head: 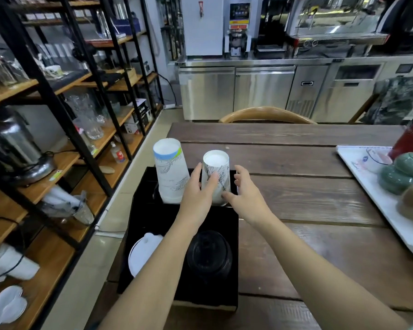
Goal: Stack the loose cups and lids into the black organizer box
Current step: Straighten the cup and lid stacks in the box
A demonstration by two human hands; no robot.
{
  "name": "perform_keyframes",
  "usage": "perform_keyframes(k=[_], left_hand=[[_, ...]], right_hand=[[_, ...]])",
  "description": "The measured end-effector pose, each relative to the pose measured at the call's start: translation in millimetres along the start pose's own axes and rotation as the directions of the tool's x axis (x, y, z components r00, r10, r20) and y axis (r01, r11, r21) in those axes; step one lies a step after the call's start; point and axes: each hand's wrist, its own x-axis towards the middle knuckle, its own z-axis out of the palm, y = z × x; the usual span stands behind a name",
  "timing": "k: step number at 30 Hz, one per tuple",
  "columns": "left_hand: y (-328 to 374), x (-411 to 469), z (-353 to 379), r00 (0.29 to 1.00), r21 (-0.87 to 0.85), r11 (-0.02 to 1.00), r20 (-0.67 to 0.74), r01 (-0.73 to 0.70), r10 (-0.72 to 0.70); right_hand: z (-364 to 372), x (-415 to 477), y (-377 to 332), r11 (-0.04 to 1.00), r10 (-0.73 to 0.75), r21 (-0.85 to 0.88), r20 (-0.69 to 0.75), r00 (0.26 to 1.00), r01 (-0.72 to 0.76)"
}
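Note:
The black organizer box (231, 277) sits at the left edge of the wooden table. In its far compartments stand two upside-down stacks of white printed paper cups: a taller stack (169, 170) at left and a shorter stack (216, 172) at right. My left hand (198, 194) wraps the left side of the shorter stack, fingers on its wall. On the stack's right, my right hand (244, 191) hovers with fingers spread, the thumb near the base. In the near compartments lie white lids (142, 253) and black lids (209, 256).
A white tray (377, 201) with green and brown lidded pots and a red jar lies at the table's right. A wooden chair back (267, 114) stands beyond the far edge. Black-framed shelves with glassware and cups run along the left; steel counters fill the back.

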Motion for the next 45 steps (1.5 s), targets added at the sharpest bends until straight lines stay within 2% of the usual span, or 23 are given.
perform_keyframes(k=[6,10,18,25,27,30,33,36,38,40,43,45], left_hand=[[-4.3,18.5,2.9,0.998,-0.056,0.998,0.055,0.033,-0.03],[-15.2,31.0,1.7,0.995,-0.121,0.989,0.072,0.083,-0.075],[-25.3,41.1,-5.4,0.993,-0.161,0.985,0.107,0.058,-0.041],[-32.0,41.2,-11.7,0.989,0.0,0.999,0.138,0.048,-0.047],[-25.9,35.1,-15.4,0.996,0.118,0.993,0.09,-0.012,0.001],[-10.5,18.0,-27.1,0.979,0.24,0.961,-0.11,-0.14,0.17],[-2.1,4.9,-44.9,0.863,0.194,0.92,-0.325,-0.34,0.387],[-4.6,6.2,-64.1,0.756,0.114,0.884,-0.477,-0.453,0.448],[-7.9,13.2,-78.2,0.727,0.103,0.878,-0.521,-0.467,0.448],[-13.2,22.1,-90.5,0.773,0.074,0.897,-0.478,-0.437,0.416],[-20.8,34.5,-102.0,0.902,0.026,0.931,-0.239,-0.365,0.36],[-26.0,41.3,-105.3,0.93,0.018,0.936,-0.104,-0.352,0.352]], right_hand=[[5.7,27.3,2.8,0.996,0.092,0.008,0.043,0.995,-0.092],[9.2,27.1,8.5,0.996,0.04,0.07,0.096,0.995,-0.047],[21.4,22.3,8.9,0.999,-0.023,0.041,0.016,1.0,0.022],[20.5,24.7,9.0,0.999,-0.02,0.033,-0.021,1.0,0.021],[19.4,25.9,10.0,1.0,-0.021,-0.024,-0.106,0.994,0.018],[15.5,22.5,2.1,0.991,-0.095,-0.121,-0.303,0.948,0.061],[15.3,17.0,-12.1,0.972,-0.235,-0.106,-0.423,0.875,0.21],[23.8,14.1,-25.7,0.95,-0.297,-0.022,-0.375,0.878,0.312],[34.4,12.4,-33.3,0.931,-0.357,-0.041,-0.316,0.879,0.363],[43.7,12.4,-39.8,0.909,-0.418,-0.11,-0.279,0.865,0.403],[49.9,17.0,-52.2,0.898,-0.434,-0.184,-0.211,0.876,0.4],[51.6,21.6,-60.7,0.896,-0.411,-0.243,-0.145,0.9,0.371]])
